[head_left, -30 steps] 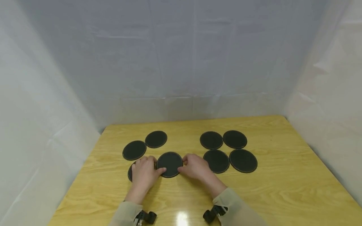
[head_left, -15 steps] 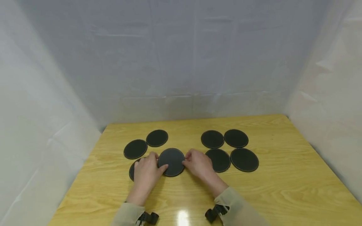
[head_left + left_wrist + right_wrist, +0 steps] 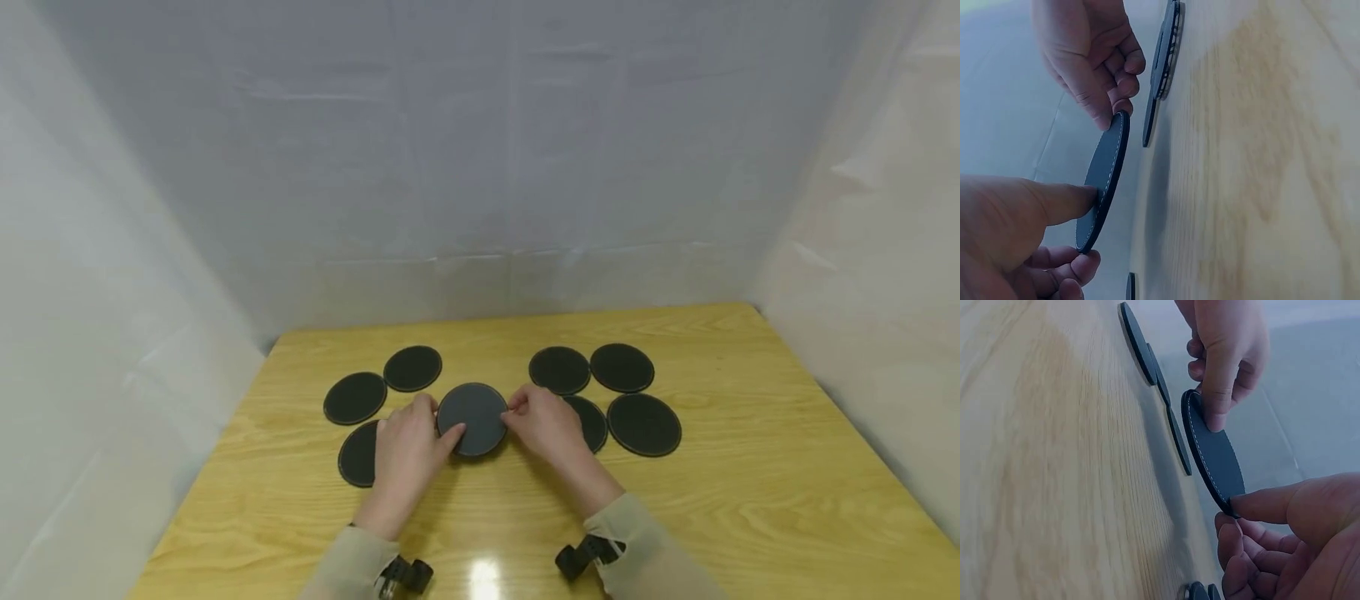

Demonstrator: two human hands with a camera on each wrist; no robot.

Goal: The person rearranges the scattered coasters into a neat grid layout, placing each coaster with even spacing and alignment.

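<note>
Black round stitched-edge coaster (image 3: 472, 418) held clear of the yellow wooden table (image 3: 750, 500); left hand (image 3: 408, 450) pinches its left rim, right hand (image 3: 546, 427) its right rim; seven matching coasters (image 3: 643, 424) lie flat around it.

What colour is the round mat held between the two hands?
Dark grey-black, with pale stitching round its rim; the round mat shows this best in the right wrist view.
</note>
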